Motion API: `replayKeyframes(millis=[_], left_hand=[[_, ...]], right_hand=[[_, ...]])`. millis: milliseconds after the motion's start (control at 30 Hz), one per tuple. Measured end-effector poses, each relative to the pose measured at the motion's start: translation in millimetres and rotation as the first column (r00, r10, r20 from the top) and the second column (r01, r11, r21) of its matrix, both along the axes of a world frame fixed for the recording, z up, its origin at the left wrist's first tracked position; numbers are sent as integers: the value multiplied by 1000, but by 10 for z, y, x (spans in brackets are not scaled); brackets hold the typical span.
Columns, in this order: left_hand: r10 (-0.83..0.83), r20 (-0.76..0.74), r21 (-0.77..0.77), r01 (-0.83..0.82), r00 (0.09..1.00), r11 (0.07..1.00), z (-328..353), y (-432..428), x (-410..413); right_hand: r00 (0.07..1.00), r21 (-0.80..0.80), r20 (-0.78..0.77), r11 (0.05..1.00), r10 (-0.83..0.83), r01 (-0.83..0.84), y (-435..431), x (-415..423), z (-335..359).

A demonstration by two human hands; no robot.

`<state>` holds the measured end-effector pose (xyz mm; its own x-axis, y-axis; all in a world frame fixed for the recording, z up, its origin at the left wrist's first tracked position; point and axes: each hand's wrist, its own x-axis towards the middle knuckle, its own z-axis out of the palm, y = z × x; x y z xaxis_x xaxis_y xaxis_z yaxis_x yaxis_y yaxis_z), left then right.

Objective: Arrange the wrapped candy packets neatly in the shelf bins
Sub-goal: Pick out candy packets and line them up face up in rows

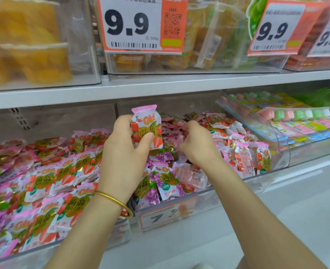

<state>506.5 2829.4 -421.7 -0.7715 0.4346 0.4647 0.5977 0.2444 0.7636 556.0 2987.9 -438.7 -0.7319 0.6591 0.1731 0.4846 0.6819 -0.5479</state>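
The left hand (125, 150) holds one strawberry candy packet (147, 123) above the heaps of sweets on the lower shelf. The thumb is pressed across the packet's printed front and the other fingers are curled round its left edge and back. The packet stands close to upright with its long axis running up and down. Its pink sealed end points up toward the shelf board (141, 88) above, its lower end sits in the palm, and its printed face is turned to the camera. It is held over the boundary between two clear bins, just above the back of the middle bin (203, 200). A gold bangle (113, 202) circles the left wrist. The right hand (197, 144) is just beside the left one, lowered onto the pile of packets (166, 181) in the middle bin. Its fingers are curled down among the wrappers and their tips are hidden, so I cannot tell whether they grasp a packet or only rest there. The packets in this bin show strawberry and grape prints; some stand on end near the front wall and others lie flat and jumbled further back. A price tag (160, 217) is fixed to the bin's front. The left bin (119, 235) is heaped with similar pink packets (49, 183) lying at mixed angles. To the right, a curved clear bin (280, 144) holds strips of pink and green sweets (296, 114). On the upper shelf, a large price label (133, 26) reading 9.9 hangs on a bin of yellow snack bags.
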Motion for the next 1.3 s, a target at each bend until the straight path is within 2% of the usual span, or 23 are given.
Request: replayKeyframes(millis=[100,167,267,333,433,500,600,633,767,833,933,1033,1100,1167,1233,1300], left_hand=[[2,2,4,-2,1000,1000,5,4,1],[0,4,12,0,1000,1000,11,4,14],[-4,7,32,4,1000,999,21,-1,32],[-9,10,35,8,1000,999,20,-2,25],[-16,25,33,15,1000,999,12,-6,13],[-20,29,32,19,999,999,8,-9,9],[-19,28,24,18,999,1000,11,-13,11],[-20,29,21,19,999,1000,13,-12,11],[-22,32,9,22,999,1000,13,-18,9],[-21,29,6,21,999,1000,12,-18,6],[-25,33,3,25,999,1000,17,-18,11],[-42,51,14,41,998,999,23,-20,18],[-52,60,14,51,997,999,31,-25,24],[-58,70,9,58,996,998,38,-26,26],[-67,85,7,67,994,998,43,-20,30],[-72,102,12,71,992,997,47,-12,39]], right_hand=[[992,208,-118,975,-53,77,47,52,20],[996,295,-91,955,13,14,21,54,-21],[979,132,-4,970,206,-204,-39,38,-113],[979,122,-9,972,203,-200,-10,67,-110],[992,222,-39,969,118,-106,82,164,-41],[991,287,61,949,116,-129,90,198,-21],[938,256,290,929,189,-266,29,171,-80],[932,250,306,928,194,-275,32,163,-98],[982,216,126,962,140,-165,71,283,47],[959,245,245,948,143,-204,27,367,122],[857,270,502,921,116,-282,-65,395,137],[814,254,569,916,117,-310,-75,376,103],[824,240,550,920,134,-309,-72,386,112],[855,152,485,945,185,-290,-67,423,140],[909,9,352,970,225,-244,-37,488,206],[962,-63,179,978,206,-198,10,549,266]])
